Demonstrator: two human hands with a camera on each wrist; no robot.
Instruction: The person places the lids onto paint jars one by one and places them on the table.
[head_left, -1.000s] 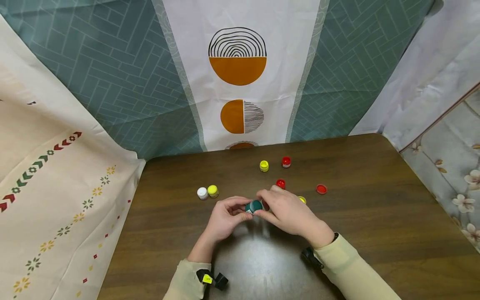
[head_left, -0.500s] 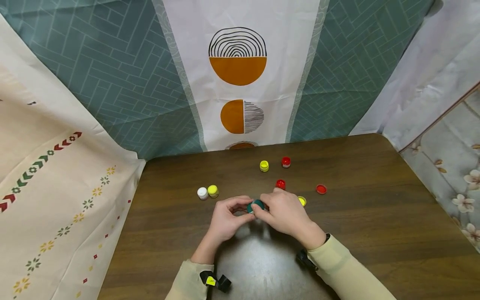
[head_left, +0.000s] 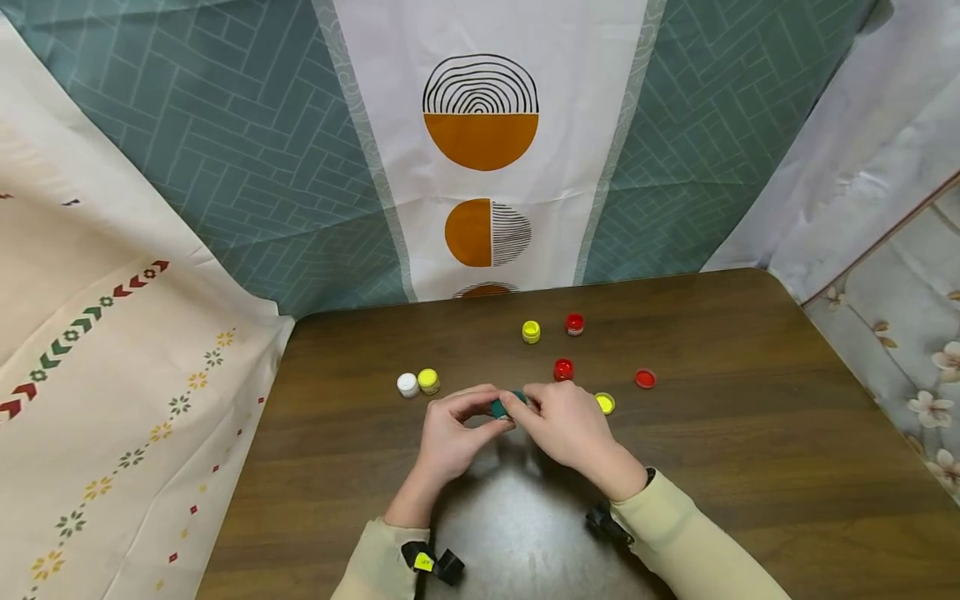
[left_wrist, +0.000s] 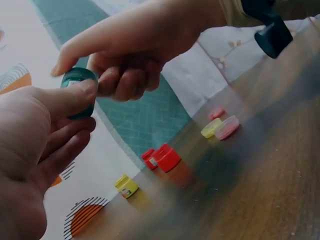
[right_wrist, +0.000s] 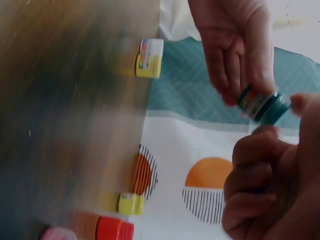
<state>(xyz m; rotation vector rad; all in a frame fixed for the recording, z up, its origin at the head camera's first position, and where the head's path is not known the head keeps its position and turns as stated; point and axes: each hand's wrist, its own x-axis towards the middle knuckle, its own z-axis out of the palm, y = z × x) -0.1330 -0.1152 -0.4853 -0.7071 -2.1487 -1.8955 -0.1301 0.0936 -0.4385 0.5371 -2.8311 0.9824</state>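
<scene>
- Head view: the left hand (head_left: pixel 456 429) pinches the green jar (head_left: pixel 507 409) between thumb and fingers, keeping it off the brown table (head_left: pixel 337 442).
- The right hand (head_left: pixel 573 427) meets the green jar from its right, thumb laid across it; most of the jar is hidden by fingers.
- Left of the green jar and a little farther back, the white jar (head_left: pixel 407 385) and the capped yellow jar (head_left: pixel 429 382) stand side by side.
- Beyond the green jar are the other yellow jar (head_left: pixel 531 332), the far red jar (head_left: pixel 574 325) and, closer to it, the near red jar (head_left: pixel 563 370).
- To the green jar's right lie the yellow lid (head_left: pixel 604 404) and, farther off, the red lid (head_left: pixel 645 379).
- Left wrist view: the left thumb presses the green jar's side; a reddish disc (left_wrist: pixel 228 128) shows to its lower right.
- Right wrist view: the green jar slants, its lid end toward the right hand, whose thumb and bent finger pinch that end; the left hand grips the opposite end.
</scene>
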